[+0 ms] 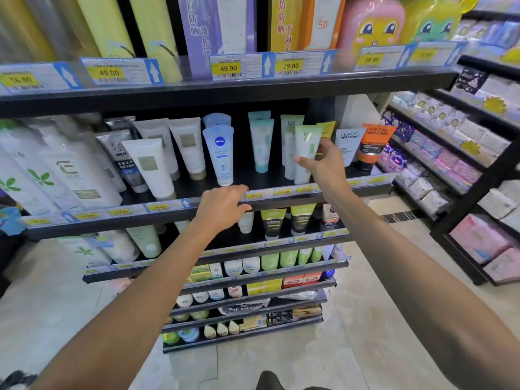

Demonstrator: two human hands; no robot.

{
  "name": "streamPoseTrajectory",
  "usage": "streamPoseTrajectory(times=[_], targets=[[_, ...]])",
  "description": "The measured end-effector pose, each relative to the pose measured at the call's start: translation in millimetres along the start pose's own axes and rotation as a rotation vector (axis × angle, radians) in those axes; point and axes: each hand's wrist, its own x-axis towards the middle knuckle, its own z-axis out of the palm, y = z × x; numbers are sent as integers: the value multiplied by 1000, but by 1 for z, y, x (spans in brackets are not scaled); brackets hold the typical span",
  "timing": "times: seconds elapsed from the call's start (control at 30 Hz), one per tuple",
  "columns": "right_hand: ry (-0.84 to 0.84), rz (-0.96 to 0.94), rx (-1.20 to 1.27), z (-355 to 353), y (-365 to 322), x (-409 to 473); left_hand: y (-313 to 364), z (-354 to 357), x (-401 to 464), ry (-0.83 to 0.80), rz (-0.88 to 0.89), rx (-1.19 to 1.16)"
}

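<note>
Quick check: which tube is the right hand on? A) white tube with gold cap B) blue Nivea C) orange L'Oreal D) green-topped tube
D: the right hand pinches the green-topped tube, while the left hand grips the shelf edge.

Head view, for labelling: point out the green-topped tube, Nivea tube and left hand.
green-topped tube (308,142): head view, upper body.
Nivea tube (220,156): head view, below the logo.
left hand (222,206): head view, back of hand, gripping shelf edge (281,203).
</note>
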Motion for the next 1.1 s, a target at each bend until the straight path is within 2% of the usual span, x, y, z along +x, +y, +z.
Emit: streamPoseTrajectory(times=[0.53,0.73,0.83,0.93,1.1], targets=[[-55,-16,-234,6,19,0,5,-4,-1,-23,-37,-4],[11,4,-227,-4,19,-24,5,-1,-10,-4,-72,-138],[43,-69,-307,-7,25,-63,3,1,-32,57,-71,-196],[-141,-189,-510,3,34,-109,5,7,-74,152,-126,-171],[-523,-330,-757,47,41,-173,3,14,-160,75,-363,-170]])
